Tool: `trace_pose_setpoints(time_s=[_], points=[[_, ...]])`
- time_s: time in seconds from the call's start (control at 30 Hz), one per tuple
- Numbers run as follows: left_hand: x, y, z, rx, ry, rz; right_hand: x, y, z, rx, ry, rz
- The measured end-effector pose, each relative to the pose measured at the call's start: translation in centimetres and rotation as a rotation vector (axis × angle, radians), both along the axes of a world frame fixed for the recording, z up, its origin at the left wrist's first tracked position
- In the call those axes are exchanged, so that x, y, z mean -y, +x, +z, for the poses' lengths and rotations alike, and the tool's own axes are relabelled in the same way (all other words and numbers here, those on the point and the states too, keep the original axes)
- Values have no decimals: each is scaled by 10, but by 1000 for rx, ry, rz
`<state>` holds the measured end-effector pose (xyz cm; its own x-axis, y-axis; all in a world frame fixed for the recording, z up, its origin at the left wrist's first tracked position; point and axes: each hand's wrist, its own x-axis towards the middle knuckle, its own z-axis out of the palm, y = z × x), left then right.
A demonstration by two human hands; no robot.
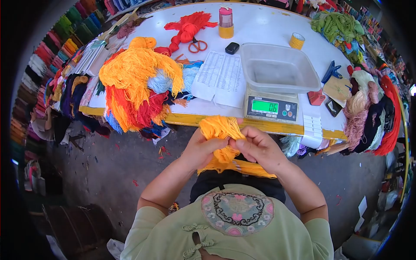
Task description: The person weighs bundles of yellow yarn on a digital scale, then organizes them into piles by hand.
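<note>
A loose bundle of orange-yellow yarn [219, 128] was held in front of the person's chest, just below the near edge of the table, gripped from both sides. The left hand [200, 149] was closed around its left side with the fingers curled into the strands. The right hand [256, 147] was pinched onto its right side, so the two hands almost met at the middle. The fingertips were buried in the yarn and could not be told apart. Below the hands the yarn trailed toward the lap, its lower end partly hidden behind the wrists. Just beyond it, on the round white table with a yellow rim [260, 26], stood a grey digital scale [271, 107] with a lit green display whose figures were too small to read surely. The scale carried a clear plastic tray [279, 69]. Left of the scale lay a white printed paper sheet [219, 78], its print illegible. Farther left, a big heap of orange, red and pale blue yarn [138, 86] spilled over the table edge. On the far side lay a red yarn skein [188, 26], orange-handled scissors [197, 45] and a small black object [232, 48] that could not be identified. At the right, a mixed pile of pink, cream and red yarn [372, 108] was cut off by the dark border of the lens.
</note>
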<state>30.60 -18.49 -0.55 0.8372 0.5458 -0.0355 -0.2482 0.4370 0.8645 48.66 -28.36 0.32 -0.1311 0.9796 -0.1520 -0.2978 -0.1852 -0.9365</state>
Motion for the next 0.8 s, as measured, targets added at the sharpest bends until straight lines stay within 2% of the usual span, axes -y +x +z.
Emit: trace_pose_setpoints(time_s=[0.03, 0.1, 0.17, 0.23, 0.3, 0.37, 0.4, 0.5, 0.6, 0.7, 0.8], points=[[-5, -3, 4, -55, -68, -108, 2, 3, -2, 103, 67, 25], [-12, -15, 15, -281, 11, -341, 7, 20, -9, 310, 199, 80], [-19, -39, 24, -620, 303, -589, 28, 46, 8, 472, 108, 58], [-45, -99, 4, -270, 323, -320, 58, 78, -6, 516, -13, 62], [-62, -153, -3, -149, -70, 293, 90, 106, -34, 534, -153, -6], [-93, -193, 5, 111, -254, 281, 120, 132, -56, 568, -312, -105], [-95, -198, 23, 67, -305, 402, 134, 146, -63, 597, -420, -152], [-118, -227, 26, -25, -296, 440, 173, 195, -99, 521, -595, -217], [-141, -244, 17, -87, -308, 515, 181, 208, -111, 640, -615, -280], [-179, -301, 2, -47, -326, 697, 226, 257, -159, 968, -526, -405], [-216, -396, -16, 84, -330, 984, 278, 303, -174, 1357, -665, -584]])
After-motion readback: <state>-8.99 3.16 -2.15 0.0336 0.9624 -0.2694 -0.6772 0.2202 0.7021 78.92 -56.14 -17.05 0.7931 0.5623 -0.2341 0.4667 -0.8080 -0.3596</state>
